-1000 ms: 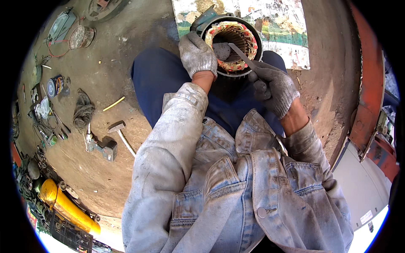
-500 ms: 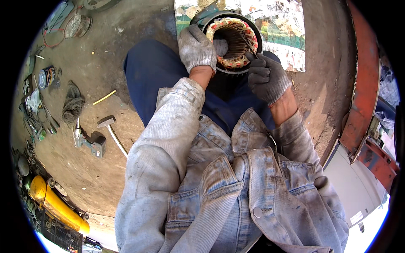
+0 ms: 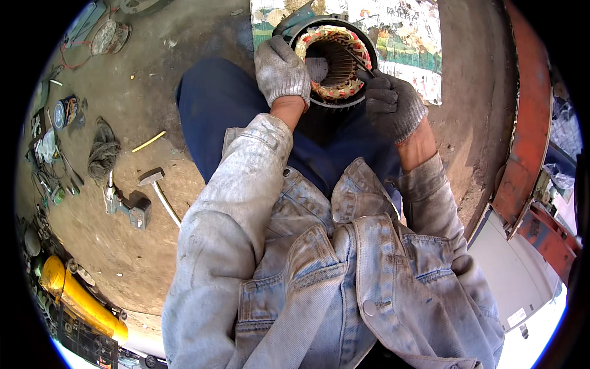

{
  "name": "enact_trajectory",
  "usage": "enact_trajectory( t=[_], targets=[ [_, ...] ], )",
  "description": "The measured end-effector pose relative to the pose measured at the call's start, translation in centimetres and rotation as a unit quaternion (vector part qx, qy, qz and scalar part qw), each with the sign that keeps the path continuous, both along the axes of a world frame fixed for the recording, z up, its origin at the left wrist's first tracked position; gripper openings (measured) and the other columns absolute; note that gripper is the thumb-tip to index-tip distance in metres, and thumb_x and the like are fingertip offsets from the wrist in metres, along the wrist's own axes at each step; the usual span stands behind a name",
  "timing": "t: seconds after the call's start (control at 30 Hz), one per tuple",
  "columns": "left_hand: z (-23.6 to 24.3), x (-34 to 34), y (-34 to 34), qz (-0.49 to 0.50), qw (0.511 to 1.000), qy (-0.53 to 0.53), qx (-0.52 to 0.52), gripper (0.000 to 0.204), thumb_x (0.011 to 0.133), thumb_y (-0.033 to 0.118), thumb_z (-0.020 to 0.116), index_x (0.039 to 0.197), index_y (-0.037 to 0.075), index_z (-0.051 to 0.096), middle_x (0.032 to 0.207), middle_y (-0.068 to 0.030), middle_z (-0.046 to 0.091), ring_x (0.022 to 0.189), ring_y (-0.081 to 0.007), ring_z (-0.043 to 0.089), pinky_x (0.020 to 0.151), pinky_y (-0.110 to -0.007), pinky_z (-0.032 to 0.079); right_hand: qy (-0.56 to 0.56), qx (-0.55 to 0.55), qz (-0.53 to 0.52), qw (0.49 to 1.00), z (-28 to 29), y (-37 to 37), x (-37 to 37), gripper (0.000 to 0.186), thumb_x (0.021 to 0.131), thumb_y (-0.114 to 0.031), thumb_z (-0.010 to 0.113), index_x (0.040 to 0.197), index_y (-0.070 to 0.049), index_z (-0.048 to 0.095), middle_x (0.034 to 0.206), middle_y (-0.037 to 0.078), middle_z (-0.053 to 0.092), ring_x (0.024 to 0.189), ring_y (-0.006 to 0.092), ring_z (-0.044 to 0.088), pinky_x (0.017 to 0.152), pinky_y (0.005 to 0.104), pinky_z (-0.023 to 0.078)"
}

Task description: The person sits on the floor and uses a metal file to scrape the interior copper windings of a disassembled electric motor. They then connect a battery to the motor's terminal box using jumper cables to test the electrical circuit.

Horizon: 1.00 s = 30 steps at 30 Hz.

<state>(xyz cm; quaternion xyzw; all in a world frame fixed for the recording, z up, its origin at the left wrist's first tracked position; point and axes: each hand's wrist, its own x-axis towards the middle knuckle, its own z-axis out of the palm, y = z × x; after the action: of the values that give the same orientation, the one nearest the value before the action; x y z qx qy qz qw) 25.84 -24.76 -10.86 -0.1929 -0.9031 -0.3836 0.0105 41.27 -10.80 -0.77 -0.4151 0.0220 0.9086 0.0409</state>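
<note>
the dirt floor (image 3: pixel 184 80) fills the view, with a printed sheet (image 3: pixel 405 43) spread at the top. on that sheet, between the person's knees, stands a round motor stator (image 3: pixel 335 58), open end up, copper windings ringing its bore. the left hand (image 3: pixel 281 71), in a light grey glove, lies curled over the stator's left rim, gripping it. the right hand (image 3: pixel 393 106), in a dark glove, is clenched around a slim metal tool (image 3: pixel 359 64) whose tip reaches into the bore. a hammer (image 3: pixel 157 187) lies well apart at left.
</note>
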Motion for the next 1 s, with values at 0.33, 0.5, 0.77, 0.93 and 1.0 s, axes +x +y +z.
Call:
enact_trajectory(
  t=[0.33, 0.5, 0.77, 0.93, 1.0],
  targets=[
    [0.9, -0.2, 0.2, 0.020, 0.995, -0.035, 0.094, 0.042, 0.107, 0.035, 0.043, 0.105, -0.002, 0.063, 0.107, -0.0288, 0.064, 0.101, -0.0510, 0.060, 0.092, -0.055, 0.047, 0.022, 0.028, 0.042, 0.998, -0.4, 0.9, -0.3, 0.041, 0.113, -0.018, 0.038, 0.137, 0.014, 0.048, 0.074, -0.003, 0.050, 0.050, 0.0058, 0.041, 0.041, 0.0226, 0.035],
    [1.0, -0.2, 0.3, 0.067, 0.981, -0.127, 0.128, 0.041, 0.106, 0.035, 0.045, 0.105, -0.001, 0.063, 0.106, -0.0290, 0.065, 0.099, -0.0513, 0.061, 0.090, -0.056, 0.048, -0.037, 0.029, 0.036, 0.998, 0.3, 0.8, 0.0, 0.034, 0.113, -0.020, 0.042, 0.128, 0.008, 0.053, 0.069, -0.004, 0.052, 0.047, 0.0058, 0.043, 0.037, 0.0230, 0.034],
    [0.2, -0.3, -0.1, -0.003, 0.997, 0.069, 0.035, 0.033, 0.105, 0.029, 0.046, 0.104, 0.000, 0.062, 0.104, -0.0273, 0.064, 0.097, -0.0484, 0.062, 0.087, -0.054, 0.050, -0.014, 0.042, 0.057, 0.997, -0.9, 0.1, -0.6, 0.032, 0.113, -0.021, 0.041, 0.123, 0.006, 0.055, 0.069, -0.005, 0.048, 0.049, 0.0057, 0.042, 0.039, 0.0229, 0.035],
    [1.1, -0.1, 0.1, 0.049, 0.990, -0.068, 0.115, 0.035, 0.105, 0.030, 0.046, 0.107, 0.001, 0.063, 0.104, -0.0273, 0.065, 0.099, -0.0497, 0.061, 0.089, -0.055, 0.049, -0.018, 0.029, 0.022, 0.999, 0.4, -0.7, 1.2, 0.041, 0.112, -0.021, 0.042, 0.133, 0.012, 0.055, 0.069, -0.004, 0.049, 0.049, 0.0057, 0.041, 0.041, 0.0235, 0.034],
    [1.5, -0.1, 0.1, 0.067, 0.983, -0.104, 0.135, 0.038, 0.106, 0.032, 0.045, 0.108, 0.001, 0.065, 0.104, -0.0281, 0.066, 0.100, -0.0510, 0.061, 0.091, -0.056, 0.048, -0.005, 0.002, 0.000, 1.000, 0.5, -0.6, 0.8, 0.041, 0.112, -0.021, 0.042, 0.132, 0.012, 0.055, 0.069, -0.004, 0.049, 0.049, 0.0060, 0.041, 0.041, 0.0235, 0.035]
  ],
)
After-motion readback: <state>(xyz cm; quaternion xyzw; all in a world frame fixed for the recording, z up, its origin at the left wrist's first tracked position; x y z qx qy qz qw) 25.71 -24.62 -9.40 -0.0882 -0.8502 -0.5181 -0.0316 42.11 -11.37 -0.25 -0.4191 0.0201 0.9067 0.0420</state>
